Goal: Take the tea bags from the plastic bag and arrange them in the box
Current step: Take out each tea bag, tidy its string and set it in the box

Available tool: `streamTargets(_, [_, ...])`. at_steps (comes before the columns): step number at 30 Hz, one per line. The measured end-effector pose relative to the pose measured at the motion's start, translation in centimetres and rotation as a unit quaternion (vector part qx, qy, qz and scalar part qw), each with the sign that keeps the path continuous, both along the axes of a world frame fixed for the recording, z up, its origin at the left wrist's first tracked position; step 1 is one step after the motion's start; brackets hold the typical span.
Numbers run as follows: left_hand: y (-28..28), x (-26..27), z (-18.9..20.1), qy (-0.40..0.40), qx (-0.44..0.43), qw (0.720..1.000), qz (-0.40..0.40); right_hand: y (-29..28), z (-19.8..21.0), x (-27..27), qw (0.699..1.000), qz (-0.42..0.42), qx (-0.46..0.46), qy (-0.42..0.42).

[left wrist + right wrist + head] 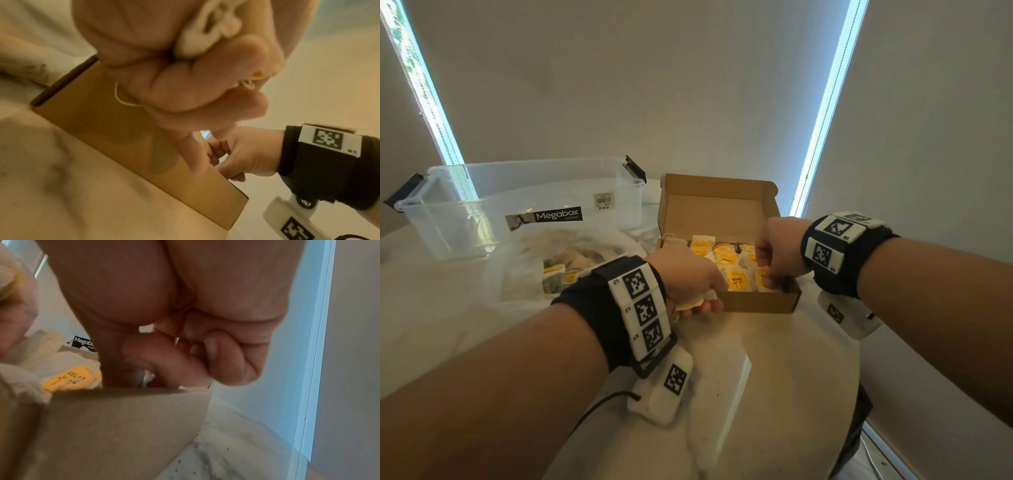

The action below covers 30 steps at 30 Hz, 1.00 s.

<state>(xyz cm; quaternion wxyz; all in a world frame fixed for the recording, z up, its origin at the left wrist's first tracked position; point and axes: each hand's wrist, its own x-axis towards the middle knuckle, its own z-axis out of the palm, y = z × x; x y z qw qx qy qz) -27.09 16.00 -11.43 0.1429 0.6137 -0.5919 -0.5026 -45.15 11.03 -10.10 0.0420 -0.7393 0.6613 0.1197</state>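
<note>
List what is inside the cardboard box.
Tea bags with yellow tags fill the cardboard box. The right hand reaches in, covering the bags at the right end.

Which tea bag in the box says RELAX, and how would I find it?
Start at the open brown cardboard box in the middle of the round table, right of the clear Megabox bin. Look at the row of tea bags nearest the front wall, between the two hands. The RELAX tea bag has a yellow tag with that word; the tag behind it reads MOMENT.
</note>
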Motion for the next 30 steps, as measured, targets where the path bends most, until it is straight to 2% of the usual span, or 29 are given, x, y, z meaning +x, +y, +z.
streamTargets(5, [0.0,0.0,-0.1,0.019,0.002,1.0,0.012,-0.1,-0.2,-0.1,1.0,-0.018,-0.018,-0.007])
streamTargets(10, [0.1,0.0,-0.1,0.019,0.016,1.0,0.007,0.1,0.5,-0.6,0.999,-0.021,0.026,-0.035])
streamTargets(14, [0.1,0.0,0.0,0.012,0.002,1.0,0.006,0.0,-0.3,-0.5,1.0,0.001,-0.002,0.012])
streamTargets(19, [0.2,0.1,0.2,0.003,0.004,1.0,0.0,0.2,0.2,-0.2,1.0,-0.001,-0.012,-0.019])
streamTargets(23, [0.2,0.2,0.1,0.011,0.001,1.0,0.01,0.3,0.1,0.5,1.0,0.022,-0.015,0.0])
streamTargets(26, [0.0,0.3,0.0,0.02,-0.001,1.0,0.008,0.2,0.0,0.7,0.999,0.026,-0.024,-0.015])
streamTargets(28, [0.0,0.6,0.0,0.047,0.012,0.999,0.007,0.2,0.4,0.7,0.999,0.018,-0.032,-0.033])
streamTargets(30, [0.0,0.8,0.2,0.12,0.041,0.992,0.018,0.3,1.0,0.5,0.998,0.009,-0.048,-0.044])
